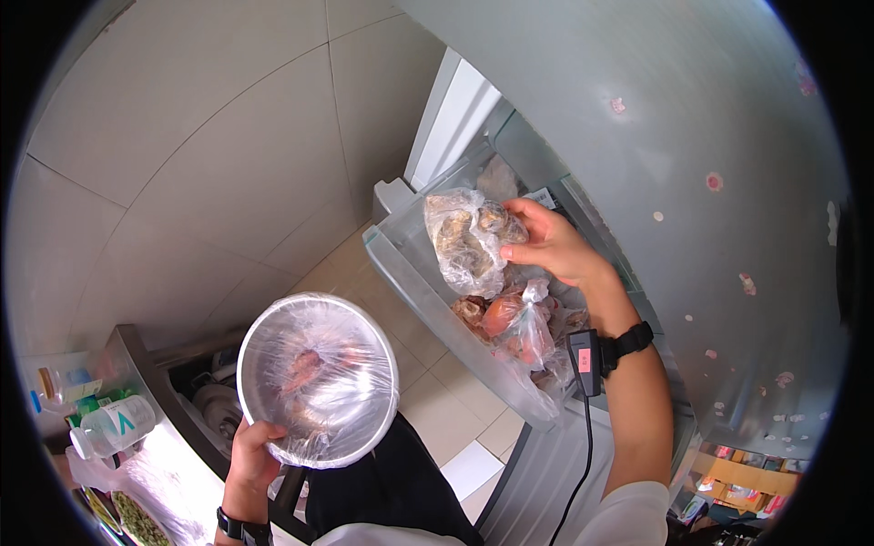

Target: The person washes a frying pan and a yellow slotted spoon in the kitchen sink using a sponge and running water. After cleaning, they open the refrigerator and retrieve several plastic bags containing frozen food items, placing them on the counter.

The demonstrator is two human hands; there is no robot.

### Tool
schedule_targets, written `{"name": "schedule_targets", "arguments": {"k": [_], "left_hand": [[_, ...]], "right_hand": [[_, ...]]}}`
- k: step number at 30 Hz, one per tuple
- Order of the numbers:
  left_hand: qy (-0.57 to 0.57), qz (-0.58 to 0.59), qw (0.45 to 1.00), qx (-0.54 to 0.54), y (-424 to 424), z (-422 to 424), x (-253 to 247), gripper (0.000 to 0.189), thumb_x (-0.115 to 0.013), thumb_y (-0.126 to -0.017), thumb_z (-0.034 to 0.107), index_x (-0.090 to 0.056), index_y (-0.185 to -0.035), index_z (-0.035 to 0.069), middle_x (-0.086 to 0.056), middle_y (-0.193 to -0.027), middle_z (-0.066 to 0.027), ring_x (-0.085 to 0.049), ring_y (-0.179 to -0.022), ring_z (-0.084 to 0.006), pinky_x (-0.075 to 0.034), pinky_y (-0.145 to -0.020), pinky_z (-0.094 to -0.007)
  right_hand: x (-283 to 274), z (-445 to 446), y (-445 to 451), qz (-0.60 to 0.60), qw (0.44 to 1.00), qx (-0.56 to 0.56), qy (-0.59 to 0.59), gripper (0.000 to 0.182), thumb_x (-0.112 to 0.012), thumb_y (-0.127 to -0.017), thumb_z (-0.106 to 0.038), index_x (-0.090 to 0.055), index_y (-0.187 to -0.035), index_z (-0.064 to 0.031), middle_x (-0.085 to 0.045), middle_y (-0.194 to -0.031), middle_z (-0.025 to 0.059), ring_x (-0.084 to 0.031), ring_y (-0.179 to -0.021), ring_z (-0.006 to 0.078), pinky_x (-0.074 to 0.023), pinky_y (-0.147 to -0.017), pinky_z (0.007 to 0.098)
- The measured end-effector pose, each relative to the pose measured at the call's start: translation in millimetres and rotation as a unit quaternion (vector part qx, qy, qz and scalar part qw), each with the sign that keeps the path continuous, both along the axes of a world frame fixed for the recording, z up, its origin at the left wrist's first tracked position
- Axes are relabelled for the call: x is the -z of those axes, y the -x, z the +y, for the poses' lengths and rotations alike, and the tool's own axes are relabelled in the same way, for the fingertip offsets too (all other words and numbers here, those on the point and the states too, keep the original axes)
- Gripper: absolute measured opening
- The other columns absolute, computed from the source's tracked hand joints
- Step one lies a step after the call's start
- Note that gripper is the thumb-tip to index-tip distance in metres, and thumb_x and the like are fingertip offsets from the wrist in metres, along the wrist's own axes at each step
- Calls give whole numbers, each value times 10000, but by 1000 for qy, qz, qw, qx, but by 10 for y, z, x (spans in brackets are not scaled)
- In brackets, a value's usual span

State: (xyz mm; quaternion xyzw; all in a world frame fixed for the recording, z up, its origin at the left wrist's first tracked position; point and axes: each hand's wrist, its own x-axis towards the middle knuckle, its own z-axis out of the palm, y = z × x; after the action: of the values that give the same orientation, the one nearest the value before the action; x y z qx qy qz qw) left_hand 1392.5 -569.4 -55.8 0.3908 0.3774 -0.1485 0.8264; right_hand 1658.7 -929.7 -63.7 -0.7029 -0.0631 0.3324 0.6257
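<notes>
My left hand [256, 450] grips the rim of a round metal bowl [372, 382], with the thumb on top. Cling film stretches across the bowl, and reddish pieces of food show blurrily beneath it. Above an open, translucent freezer drawer [437, 355], the fingers and thumb of my right hand [546, 242] pinch a transparent plastic bag [471, 239] of brownish lumps, which I cannot identify. Just below that bag, a knotted plastic bag [522, 321] with orange-red contents lies in the drawer. Brown, frozen-looking food [470, 310] sits beside it. More bags are partly hidden under my right forearm.
A grey fridge door [683, 273] with sticker remains stands at the right. Left of me are a pull-out drawer with metal lids [215, 409] and a counter holding a plastic bottle [119, 426]. A cable [584, 471] hangs from my right wrist device. Tiled wall [232, 150] rises ahead.
</notes>
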Motion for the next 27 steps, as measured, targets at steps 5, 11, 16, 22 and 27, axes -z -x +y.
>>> {"name": "schedule_targets", "arguments": {"k": [5,11,16,22,27], "left_hand": [[-22,-3,1000,-2,5,-22,-5,660,-482,-629,59,-387,-1263,-98,-526,-1186,-190,-545,-1055,-308,-453,-926,-393],[-28,-9,1000,-4,-2,-52,-18,659,-484,-630,71,-392,-1258,-102,-533,-1180,-194,-553,-1047,-309,-459,-919,-394],[-20,-2,1000,-5,-1,-52,-25,664,-475,-630,54,-380,-1269,-100,-523,-1191,-192,-546,-1055,-301,-453,-923,-390],[-8,-6,1000,-20,33,-57,-2,659,-456,-641,8,-364,-1287,-89,-517,-1193,-181,-537,-1064,-290,-442,-930,-384],[-15,4,1000,-9,-29,-69,-85,622,-451,-660,3,-398,-1274,-79,-542,-1170,-165,-550,-1048,-266,-449,-910,-364]], "right_hand": [[30,-14,-18,-13,1000,6,-17,561,-685,-760,24,-437,-1261,-20,-550,-1141,59,-532,-1045,146,-436,-912,302],[-23,23,-26,-20,1000,2,-18,556,-687,-758,29,-438,-1254,-11,-545,-1149,62,-522,-1063,150,-433,-916,303],[-115,3,17,-39,999,10,-29,569,-707,-749,-6,-442,-1252,-29,-523,-1156,57,-497,-1088,162,-425,-936,323],[-677,203,347,-95,991,-10,-97,556,-722,-723,11,-465,-1216,-4,-521,-1183,99,-518,-1089,185,-451,-920,359],[-1060,492,871,-190,937,-82,-282,455,-735,-687,36,-550,-1102,61,-538,-1196,226,-538,-1115,317,-450,-903,378]]}}
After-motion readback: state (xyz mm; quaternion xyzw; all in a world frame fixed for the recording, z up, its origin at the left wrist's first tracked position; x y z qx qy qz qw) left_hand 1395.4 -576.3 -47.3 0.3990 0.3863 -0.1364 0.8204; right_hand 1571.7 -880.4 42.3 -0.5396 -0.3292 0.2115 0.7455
